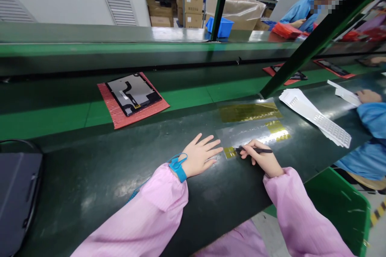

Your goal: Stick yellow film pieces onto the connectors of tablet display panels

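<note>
My right hand (259, 156) is closed around a pair of black tweezers (263, 150). Their tip meets a small yellow-gold film piece (229, 152) on a clear backing. My left hand (200, 156) rests palm down with fingers spread, its fingertips close to that film; a blue wrist strap (178, 168) circles its wrist. Just beyond the hands lies a clear sheet (244, 133) with yellow film patches at its right end. Farther back is a larger yellow film sheet (250, 112).
On the green belt, a display panel (135, 92) lies on a red bubble-wrap sheet (116, 116). White label strips (315, 116) fan out at right, near a co-worker's blue sleeve (372, 120). A green post (304, 48) slants across the right. A dark case (18, 196) stands at left, a green bin (340, 204) below.
</note>
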{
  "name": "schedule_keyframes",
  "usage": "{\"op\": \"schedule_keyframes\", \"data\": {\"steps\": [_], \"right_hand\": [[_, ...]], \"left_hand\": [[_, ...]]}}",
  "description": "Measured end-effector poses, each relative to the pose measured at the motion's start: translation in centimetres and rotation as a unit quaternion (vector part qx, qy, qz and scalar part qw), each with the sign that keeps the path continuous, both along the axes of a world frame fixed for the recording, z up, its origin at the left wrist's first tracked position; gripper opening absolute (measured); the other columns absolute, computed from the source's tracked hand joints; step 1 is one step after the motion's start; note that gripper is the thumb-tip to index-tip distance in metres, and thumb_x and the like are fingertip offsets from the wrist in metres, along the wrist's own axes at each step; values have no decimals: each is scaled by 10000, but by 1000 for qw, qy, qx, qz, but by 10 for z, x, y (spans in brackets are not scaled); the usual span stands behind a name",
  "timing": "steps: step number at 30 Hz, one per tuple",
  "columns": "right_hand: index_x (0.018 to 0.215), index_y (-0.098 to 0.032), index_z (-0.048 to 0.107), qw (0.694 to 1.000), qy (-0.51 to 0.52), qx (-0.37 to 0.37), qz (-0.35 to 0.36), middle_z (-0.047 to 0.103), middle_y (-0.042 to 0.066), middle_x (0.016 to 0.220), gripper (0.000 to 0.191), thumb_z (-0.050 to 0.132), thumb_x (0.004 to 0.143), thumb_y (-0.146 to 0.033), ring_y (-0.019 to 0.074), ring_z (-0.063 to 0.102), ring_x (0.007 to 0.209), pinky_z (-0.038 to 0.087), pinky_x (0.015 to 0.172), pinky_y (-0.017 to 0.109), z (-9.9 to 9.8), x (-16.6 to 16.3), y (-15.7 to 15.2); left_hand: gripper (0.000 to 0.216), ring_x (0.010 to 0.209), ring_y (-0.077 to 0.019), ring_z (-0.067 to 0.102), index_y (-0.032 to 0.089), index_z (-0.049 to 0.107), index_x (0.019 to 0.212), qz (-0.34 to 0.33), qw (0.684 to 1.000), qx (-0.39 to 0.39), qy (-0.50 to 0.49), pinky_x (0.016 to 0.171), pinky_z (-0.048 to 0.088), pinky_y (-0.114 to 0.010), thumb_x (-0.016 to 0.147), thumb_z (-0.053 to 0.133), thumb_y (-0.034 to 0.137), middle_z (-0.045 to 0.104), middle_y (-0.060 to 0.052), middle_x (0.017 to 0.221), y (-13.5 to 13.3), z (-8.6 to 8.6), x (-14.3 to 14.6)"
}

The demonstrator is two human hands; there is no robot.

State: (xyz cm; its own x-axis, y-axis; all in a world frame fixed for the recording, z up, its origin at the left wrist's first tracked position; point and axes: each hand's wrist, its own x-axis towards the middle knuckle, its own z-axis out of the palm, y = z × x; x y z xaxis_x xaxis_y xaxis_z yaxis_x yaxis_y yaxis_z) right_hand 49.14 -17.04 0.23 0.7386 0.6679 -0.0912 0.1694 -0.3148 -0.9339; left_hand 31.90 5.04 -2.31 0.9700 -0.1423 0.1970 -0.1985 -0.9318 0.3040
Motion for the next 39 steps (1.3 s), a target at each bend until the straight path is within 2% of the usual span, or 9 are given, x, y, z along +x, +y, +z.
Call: {"op": "schedule_keyframes", "data": {"steps": [11, 16, 18, 21, 23, 26, 31, 35, 39], "right_hand": [[712, -224, 581, 993, 25, 113, -18, 720, 62, 653, 410, 707, 812, -601, 164, 595, 462, 369, 385, 257, -13, 3, 2], [685, -229, 560, 989, 18, 146, -12, 713, 57, 642, 404, 705, 820, -580, 147, 556, 426, 345, 377, 257, -12, -12, 22], [687, -234, 554, 987, 19, 157, -15, 712, 52, 638, 395, 699, 827, -574, 146, 549, 419, 348, 385, 263, -10, -21, 31], [729, -239, 572, 983, 32, 177, -20, 710, 50, 630, 374, 693, 829, -578, 158, 569, 432, 351, 391, 268, -9, -39, 46], [763, -238, 587, 981, 42, 191, -17, 713, 53, 636, 356, 691, 836, -570, 175, 605, 464, 357, 395, 268, -9, -53, 54], [799, -236, 604, 977, 54, 207, -1, 726, 59, 663, 318, 684, 860, -538, 194, 650, 518, 386, 409, 270, -10, -76, 62], [811, -233, 625, 977, 40, 207, 33, 735, 59, 690, 298, 682, 878, -518, 174, 624, 489, 432, 433, 287, -7, -97, 67], [844, -234, 633, 974, 42, 212, 62, 735, 57, 711, 296, 667, 894, -524, 175, 636, 505, 443, 423, 278, -3, -91, 65], [862, -222, 641, 975, 57, 177, 125, 733, 62, 717, 301, 677, 891, -520, 178, 644, 524, 451, 418, 270, -3, -79, 59]], "left_hand": [[437, 1467, -281, 371, 257, 530, 1424, 2, 1000, -11, 5, 1215, 226, -559, 1005, 473, 366, 491, -57, 1532, -2, -1, -2], [378, 1438, -237, 425, 211, 581, 1347, 25, 994, -102, -6, 1218, 279, -489, 995, 447, 231, 565, -94, 1460, 2, 0, -24], [334, 1377, -232, 497, 213, 613, 1286, 55, 974, -219, -17, 1199, 324, -459, 979, 485, 240, 604, -99, 1409, -1, 2, -33], [298, 1184, -231, 629, 191, 637, 1201, 120, 882, -454, -37, 1056, 474, -397, 926, 611, 302, 665, -119, 1275, -11, 5, -42], [329, 1046, -216, 672, 162, 626, 1173, 152, 827, -539, -44, 908, 536, -348, 903, 660, 346, 690, -126, 1170, -18, 5, -43], [351, 938, -190, 681, 144, 619, 1106, 171, 797, -578, -45, 816, 536, -313, 898, 681, 419, 702, -115, 1062, -23, 3, -43], [418, 967, -183, 658, 154, 580, 904, 170, 760, -625, -51, 854, 516, -326, 895, 640, 568, 667, -133, 1154, -16, 4, -45], [471, 874, -157, 638, 156, 554, 841, 138, 767, -627, -27, 783, 505, -300, 836, 687, 607, 666, -119, 1065, -4, 8, -52], [425, 823, -133, 620, 146, 563, 787, 98, 792, -602, 11, 747, 500, -275, 799, 754, 526, 655, -96, 1004, 7, 10, -58]]}}
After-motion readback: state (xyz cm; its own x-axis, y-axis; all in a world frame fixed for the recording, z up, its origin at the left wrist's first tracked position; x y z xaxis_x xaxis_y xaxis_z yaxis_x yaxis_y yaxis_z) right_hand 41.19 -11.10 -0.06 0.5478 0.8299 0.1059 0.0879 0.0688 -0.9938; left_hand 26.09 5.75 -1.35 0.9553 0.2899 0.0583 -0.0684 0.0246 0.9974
